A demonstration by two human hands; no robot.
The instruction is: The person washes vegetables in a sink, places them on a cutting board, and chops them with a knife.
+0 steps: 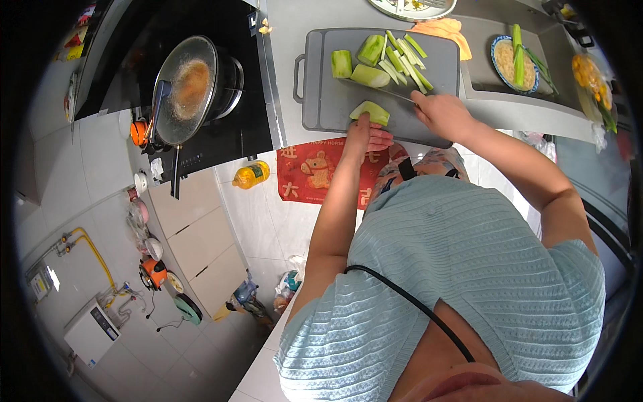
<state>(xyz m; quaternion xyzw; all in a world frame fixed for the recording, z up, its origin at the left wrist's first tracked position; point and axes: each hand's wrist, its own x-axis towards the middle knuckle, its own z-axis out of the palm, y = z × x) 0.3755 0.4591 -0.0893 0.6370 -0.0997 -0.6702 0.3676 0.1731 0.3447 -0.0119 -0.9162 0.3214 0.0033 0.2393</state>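
On the grey cutting board [321,108] lie several chunks of a peeled green vegetable [370,76] and, right of them, a heap of cut green sticks [405,58]. My right hand [442,114] grips a kitchen knife [394,94] near the board's right side, its blade pointing left beside the chunks. At the board's near edge my left hand [367,134] has its fingertips against a separate pale green piece [371,112]. Whether these fingers grip the piece or only rest on it cannot be told.
Left of the board, a pan with a glass lid [188,90] stands on the black cooktop [236,128]. An orange cloth [448,34] and a plate [412,15] lie behind the board. The sink [479,30] at right holds a patterned bowl [496,63]. An oil bottle [251,174] is on the floor.
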